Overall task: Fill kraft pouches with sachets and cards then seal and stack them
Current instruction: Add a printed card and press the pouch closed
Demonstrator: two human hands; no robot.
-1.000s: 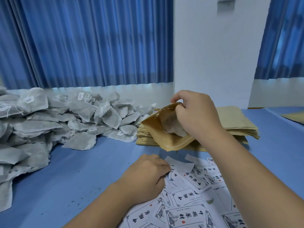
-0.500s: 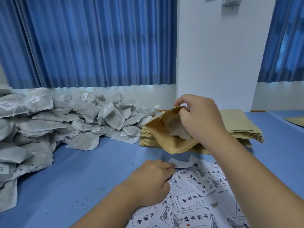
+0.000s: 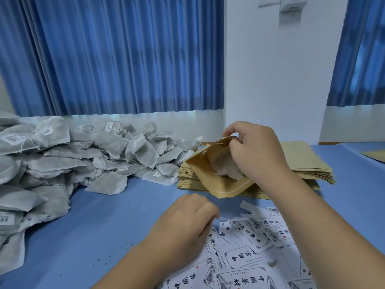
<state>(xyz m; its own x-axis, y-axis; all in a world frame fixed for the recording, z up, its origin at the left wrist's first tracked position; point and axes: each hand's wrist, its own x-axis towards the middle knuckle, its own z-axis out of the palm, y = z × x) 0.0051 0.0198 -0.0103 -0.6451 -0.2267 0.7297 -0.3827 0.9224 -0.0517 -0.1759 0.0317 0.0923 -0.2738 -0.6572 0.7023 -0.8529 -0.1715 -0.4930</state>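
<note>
Kraft pouch (image 3: pixel 200 170) with sachet (image 3: pixel 220 165) sits pinched in the right hand (image 3: pixel 256 151), centre frame; left hand (image 3: pixel 185 224) curls over cards (image 3: pixel 256 228), grip indiscernible.

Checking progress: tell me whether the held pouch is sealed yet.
No, the pouch gapes open in the right hand, a sachet showing inside.

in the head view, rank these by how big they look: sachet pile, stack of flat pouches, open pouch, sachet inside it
1. sachet pile
2. stack of flat pouches, partly hidden
3. open pouch
4. sachet inside it
</note>
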